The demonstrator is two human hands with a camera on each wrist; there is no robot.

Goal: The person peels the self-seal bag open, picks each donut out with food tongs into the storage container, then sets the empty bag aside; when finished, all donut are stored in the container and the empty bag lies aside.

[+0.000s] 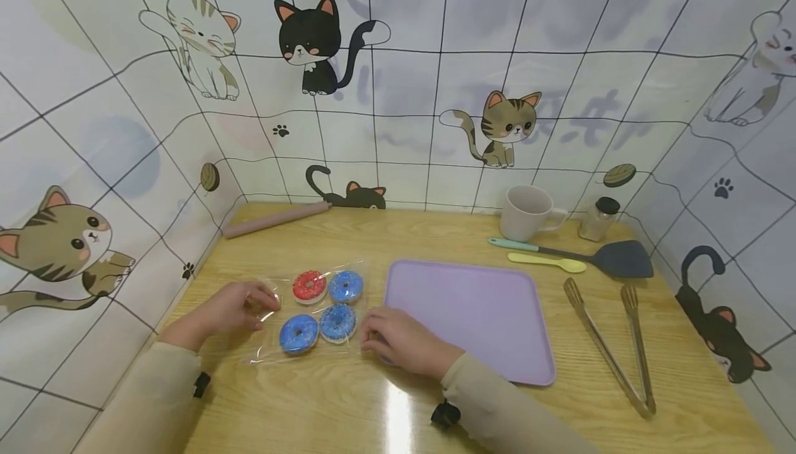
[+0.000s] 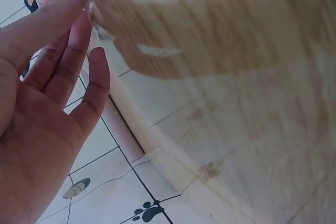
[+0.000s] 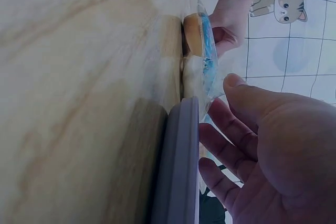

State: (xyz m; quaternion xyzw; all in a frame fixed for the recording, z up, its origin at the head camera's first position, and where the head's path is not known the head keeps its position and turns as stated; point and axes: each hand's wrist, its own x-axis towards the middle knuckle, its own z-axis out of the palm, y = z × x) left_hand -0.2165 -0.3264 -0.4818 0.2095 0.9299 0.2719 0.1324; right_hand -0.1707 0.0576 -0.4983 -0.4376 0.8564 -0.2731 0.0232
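Note:
A clear plastic bag (image 1: 264,349) lies flat on the wooden table with several donuts in it. A red donut (image 1: 302,294) is at its upper left, beside a blue donut (image 1: 356,289); another blue donut (image 1: 289,338) and a speckled blue one (image 1: 345,330) lie in front. My left hand (image 1: 226,312) is at the bag's left edge, fingers loosely bent and fingertips right at the plastic. At the opposite edge, my right hand (image 1: 404,340) has thumb and fingers apart around the bag's corner, overlapping the left side of a purple tray (image 1: 472,316).
Metal tongs (image 1: 600,343) lie spread right of the tray. Behind them are a spatula (image 1: 622,259) and a yellow spoon (image 1: 544,262). A mug (image 1: 525,213) and a black-lidded jar (image 1: 598,222) stand at the back right; a rolling pin (image 1: 280,219) lies back left. Cat-patterned walls enclose the table.

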